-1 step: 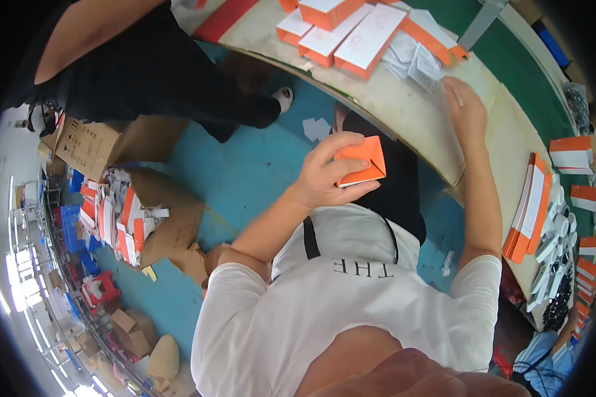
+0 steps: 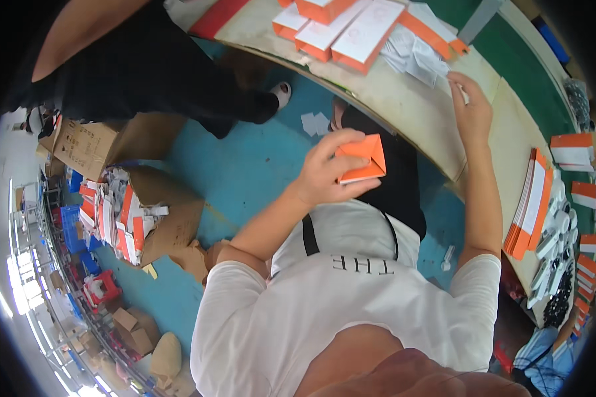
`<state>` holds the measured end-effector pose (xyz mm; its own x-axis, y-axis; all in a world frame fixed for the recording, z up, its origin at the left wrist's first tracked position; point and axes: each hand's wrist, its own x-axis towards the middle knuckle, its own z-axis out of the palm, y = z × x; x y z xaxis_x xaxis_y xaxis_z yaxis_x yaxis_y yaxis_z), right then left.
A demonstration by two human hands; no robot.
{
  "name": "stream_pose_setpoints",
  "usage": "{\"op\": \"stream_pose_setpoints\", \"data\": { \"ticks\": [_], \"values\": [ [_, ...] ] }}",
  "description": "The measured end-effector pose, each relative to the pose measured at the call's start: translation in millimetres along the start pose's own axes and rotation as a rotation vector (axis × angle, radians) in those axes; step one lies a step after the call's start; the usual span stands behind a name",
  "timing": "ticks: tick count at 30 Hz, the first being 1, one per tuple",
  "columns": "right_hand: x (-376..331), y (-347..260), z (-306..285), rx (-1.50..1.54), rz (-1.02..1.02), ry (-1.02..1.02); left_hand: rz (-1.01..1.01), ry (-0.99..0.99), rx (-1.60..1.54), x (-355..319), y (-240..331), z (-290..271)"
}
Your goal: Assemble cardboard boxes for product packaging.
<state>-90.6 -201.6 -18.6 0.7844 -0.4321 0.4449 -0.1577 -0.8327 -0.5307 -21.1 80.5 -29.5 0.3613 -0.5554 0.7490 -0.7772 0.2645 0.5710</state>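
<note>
Left hand (image 2: pixel 321 169) clamped around a small orange box (image 2: pixel 366 148), held over the lap, short of the worktable (image 2: pixel 437 126); the palm hides its near side. Right hand (image 2: pixel 471 112) over the tabletop, fingers bent, beside loose white slips (image 2: pixel 412 58); from here I cannot tell whether they pinch anything. Slips overlap, count unclear. Past them, white-and-orange boxes (image 2: pixel 368 32), the stack cut off above. Farther left, a co-worker in dark clothing (image 2: pixel 139 76), head out of view
</note>
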Motion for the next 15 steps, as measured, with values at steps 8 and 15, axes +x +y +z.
{"op": "stream_pose_setpoints", "data": {
  "ticks": [8, 15],
  "values": [
    [-7.2, 4.2, -11.5, -0.203, 0.066, 0.114, -0.370, -0.035, 0.093, -25.4, -27.7, 11.7],
    [10.6, 19.2, -27.5, -0.382, -0.218, 0.256, -0.454, 0.240, 0.168, -4.9, -64.3, -15.4]
  ]
}}
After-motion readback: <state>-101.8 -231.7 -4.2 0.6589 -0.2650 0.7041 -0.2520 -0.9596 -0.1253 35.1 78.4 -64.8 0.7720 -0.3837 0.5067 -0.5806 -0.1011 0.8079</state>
